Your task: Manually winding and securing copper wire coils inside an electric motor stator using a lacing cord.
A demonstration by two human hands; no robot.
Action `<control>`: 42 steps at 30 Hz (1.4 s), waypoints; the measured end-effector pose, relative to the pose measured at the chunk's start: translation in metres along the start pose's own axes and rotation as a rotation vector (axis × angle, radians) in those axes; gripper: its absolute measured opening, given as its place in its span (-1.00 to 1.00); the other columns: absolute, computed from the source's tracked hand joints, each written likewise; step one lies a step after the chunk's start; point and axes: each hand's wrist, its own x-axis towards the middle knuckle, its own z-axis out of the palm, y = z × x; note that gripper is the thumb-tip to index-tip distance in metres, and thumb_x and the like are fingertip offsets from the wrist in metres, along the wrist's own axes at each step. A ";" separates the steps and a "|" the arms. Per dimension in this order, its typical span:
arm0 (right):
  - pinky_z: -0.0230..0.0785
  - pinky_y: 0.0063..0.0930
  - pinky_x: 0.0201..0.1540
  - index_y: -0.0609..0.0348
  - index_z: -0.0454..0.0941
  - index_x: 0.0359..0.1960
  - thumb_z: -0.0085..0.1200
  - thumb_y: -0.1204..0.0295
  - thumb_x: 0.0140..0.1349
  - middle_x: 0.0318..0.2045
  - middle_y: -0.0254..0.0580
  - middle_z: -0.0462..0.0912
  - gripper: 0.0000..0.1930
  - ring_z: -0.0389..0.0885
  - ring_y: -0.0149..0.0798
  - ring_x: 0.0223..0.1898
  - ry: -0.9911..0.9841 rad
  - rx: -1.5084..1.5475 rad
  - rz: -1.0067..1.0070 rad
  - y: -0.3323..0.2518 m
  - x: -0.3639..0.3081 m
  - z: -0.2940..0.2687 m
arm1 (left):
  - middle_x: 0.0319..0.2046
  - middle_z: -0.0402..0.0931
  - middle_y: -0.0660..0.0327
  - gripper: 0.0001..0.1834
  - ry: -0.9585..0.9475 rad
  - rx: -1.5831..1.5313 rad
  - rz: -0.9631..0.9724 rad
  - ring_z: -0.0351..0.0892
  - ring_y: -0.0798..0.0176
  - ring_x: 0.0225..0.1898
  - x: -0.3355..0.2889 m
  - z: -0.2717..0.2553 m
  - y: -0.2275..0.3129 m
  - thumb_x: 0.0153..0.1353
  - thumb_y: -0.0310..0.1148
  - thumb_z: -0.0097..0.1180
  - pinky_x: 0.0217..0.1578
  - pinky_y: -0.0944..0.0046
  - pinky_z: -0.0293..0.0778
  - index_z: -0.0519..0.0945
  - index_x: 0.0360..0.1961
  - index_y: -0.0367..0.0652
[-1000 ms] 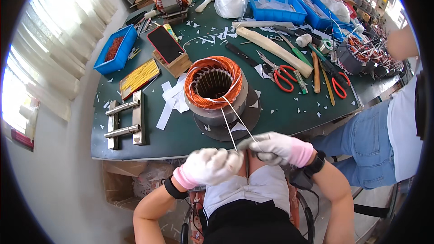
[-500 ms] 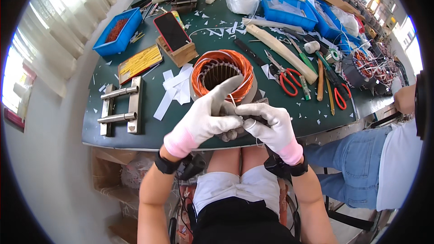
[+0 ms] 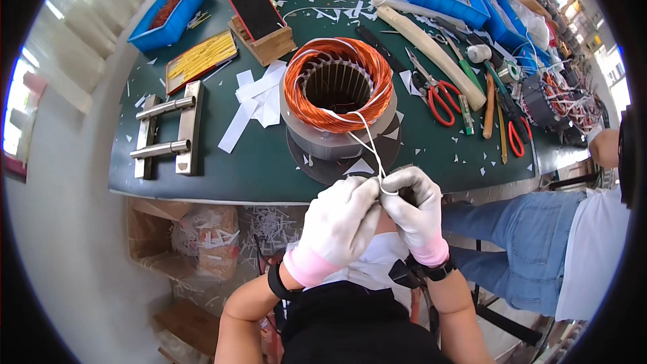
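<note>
A motor stator (image 3: 322, 143) with a ring of orange copper windings (image 3: 302, 109) stands on a dark round base (image 3: 296, 155) near the table's front edge. White cord (image 3: 370, 143) comes off the front of the windings and runs down to both my hands. My left hand (image 3: 340, 219), in a white glove with a pink cuff, pinches the cord just beyond the table edge. Close beside it, my right hand (image 3: 414, 209), gloved alike, grips the cord too, with a loop at its thumb. The cord's ends are hidden by the gloves.
To the left lie a metal frame with two bars (image 3: 189, 128), white paper strips (image 3: 251, 104) and a tray of yellow sticks (image 3: 202, 61). A phone (image 3: 255, 10) leans on a wooden block (image 3: 269, 45). Red-handled scissors (image 3: 441, 101) and other tools lie right. A person in jeans (image 3: 532, 249) is at the right.
Both hands have drawn back from the stator toward my body, and the cord now stretches between. The stator's windings, partly covered by my left hand before, show fully. The head view has shifted.
</note>
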 end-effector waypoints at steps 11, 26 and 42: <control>0.36 -0.64 -0.21 0.33 0.46 -0.03 -0.12 0.59 0.32 -0.24 -0.33 0.57 -0.77 0.48 -0.55 -0.32 -0.050 0.242 0.205 0.002 0.004 0.009 | -0.53 0.51 0.07 -0.92 -0.063 -0.061 -0.271 0.58 0.05 -0.55 -0.005 -0.022 -0.010 0.13 -0.60 0.14 -0.54 0.23 0.45 0.54 -0.35 -0.24; 0.42 -0.53 -0.31 0.25 0.55 -0.09 0.17 0.53 0.14 -0.35 -0.18 0.64 -0.73 0.56 -0.39 -0.42 0.168 -0.684 -0.226 -0.005 -0.004 0.018 | -0.16 0.50 0.15 -0.56 -0.184 0.292 0.356 0.47 -0.04 -0.07 0.070 -0.078 -0.059 -0.12 -0.51 0.31 -0.02 0.05 0.38 0.62 -0.11 -0.13; 0.35 -0.59 -0.47 0.20 0.48 -0.25 0.18 0.45 0.21 -0.50 -0.35 0.56 -0.84 0.49 -0.49 -0.51 0.215 -0.333 -0.251 0.005 0.022 0.035 | -0.22 0.43 0.24 -0.57 0.139 0.597 0.542 0.46 0.09 -0.13 0.056 -0.028 -0.047 -0.12 -0.55 0.30 -0.07 0.10 0.41 0.64 -0.12 -0.13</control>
